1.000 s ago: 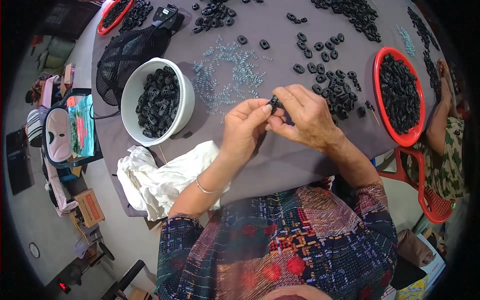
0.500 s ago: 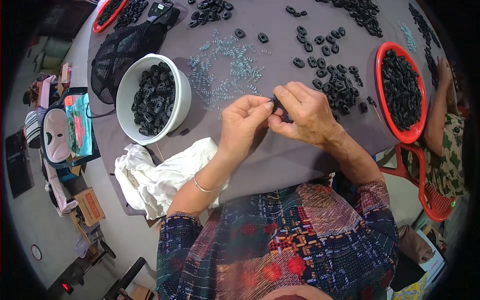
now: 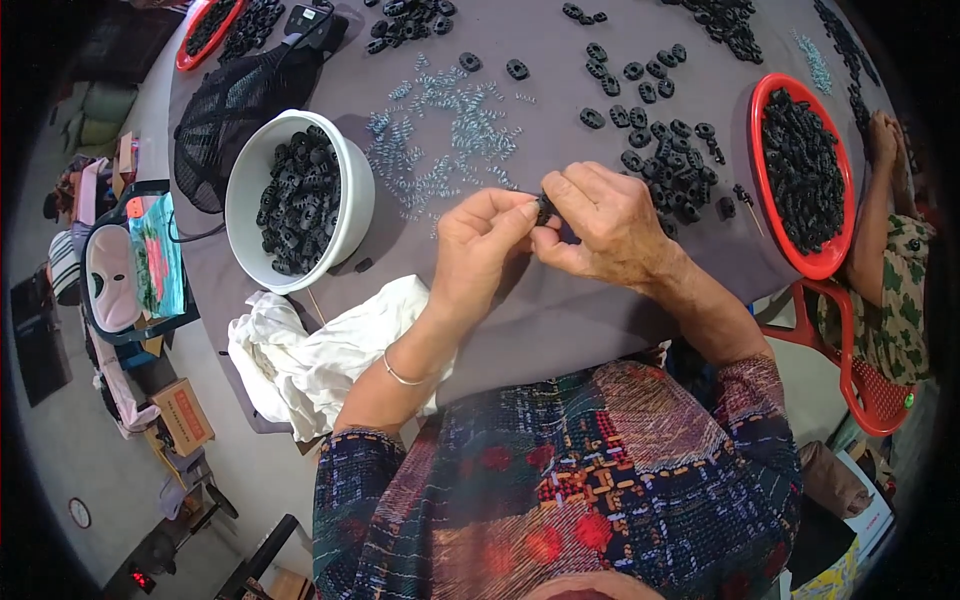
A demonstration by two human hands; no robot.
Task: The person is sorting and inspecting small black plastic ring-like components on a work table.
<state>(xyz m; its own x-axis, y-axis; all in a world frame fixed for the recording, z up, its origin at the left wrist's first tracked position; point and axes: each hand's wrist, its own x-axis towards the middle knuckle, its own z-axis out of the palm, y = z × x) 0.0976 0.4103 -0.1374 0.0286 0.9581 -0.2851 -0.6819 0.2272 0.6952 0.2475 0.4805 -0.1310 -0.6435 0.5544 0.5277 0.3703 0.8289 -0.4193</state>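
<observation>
Between the fingertips of both hands is a small black plastic piece (image 3: pixel 543 208), mostly covered by the fingers. My left hand (image 3: pixel 482 238) pinches it from the left, thumb against forefinger. From the other side my right hand (image 3: pixel 605 222) grips it with bent fingers. Just beyond the hands lies a loose spread of small metal coil springs (image 3: pixel 440 135). Many oval black plastic pieces (image 3: pixel 675 165) lie to the right of my right hand. On the left, a white bowl (image 3: pixel 358 200) holds a heap of similar black pieces.
A red basket (image 3: pixel 757 150) full of black parts stands at the right, near a co-worker's arm (image 3: pixel 873 220) and a red chair (image 3: pixel 870 400). White cloth (image 3: pixel 330 345) lies at the near left edge. A black mesh bag (image 3: pixel 225 115) rests behind the bowl.
The view has shifted slightly, so the table things sit a little further left and up. Both hands keep hold of the black piece, with only small finger movement.
</observation>
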